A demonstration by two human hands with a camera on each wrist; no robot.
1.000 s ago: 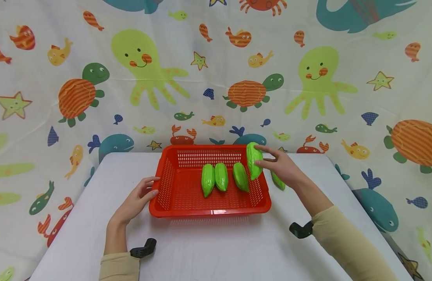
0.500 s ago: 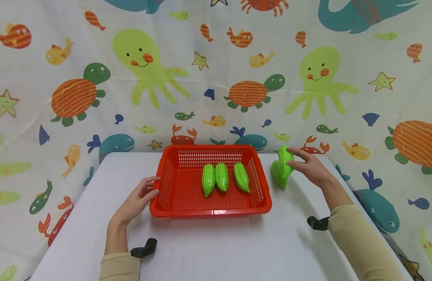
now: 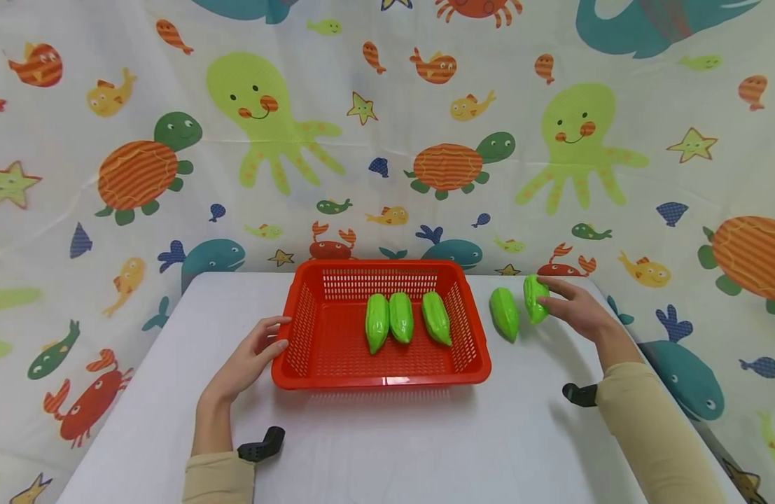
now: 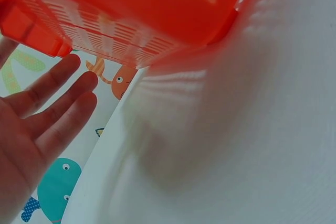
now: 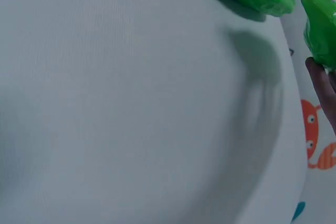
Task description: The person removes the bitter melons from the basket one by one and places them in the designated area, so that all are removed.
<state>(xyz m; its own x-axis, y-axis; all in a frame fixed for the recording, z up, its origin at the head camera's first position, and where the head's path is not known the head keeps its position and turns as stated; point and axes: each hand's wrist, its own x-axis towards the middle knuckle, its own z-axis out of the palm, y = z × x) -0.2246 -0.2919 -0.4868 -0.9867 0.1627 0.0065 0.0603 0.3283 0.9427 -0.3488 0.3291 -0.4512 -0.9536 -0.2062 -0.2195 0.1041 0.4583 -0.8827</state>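
Observation:
My right hand (image 3: 579, 308) pinches a green ridged fruit (image 3: 535, 299) between thumb and fingers. It hangs over the table, its shadow cast apart from it in the right wrist view. Just left of it a like green fruit (image 3: 504, 313) lies on the table. My left hand (image 3: 248, 357) touches the left rim of a red plastic basket (image 3: 381, 381); in the left wrist view its fingers (image 4: 58, 100) are stretched out beside the basket. Inside, two green fruits (image 3: 389, 322) lie side by side, and a third green fruit (image 3: 436, 318) lies nearer the right wall.
The white table (image 3: 393, 448) reaches back to a curtain (image 3: 387, 140) printed with sea animals. Black wrist cameras (image 3: 261, 444) sit on both forearms.
My right hand has carried the held green fruit from above the basket's right side out to the right, past the fruit on the table. The left hand stays at the rim.

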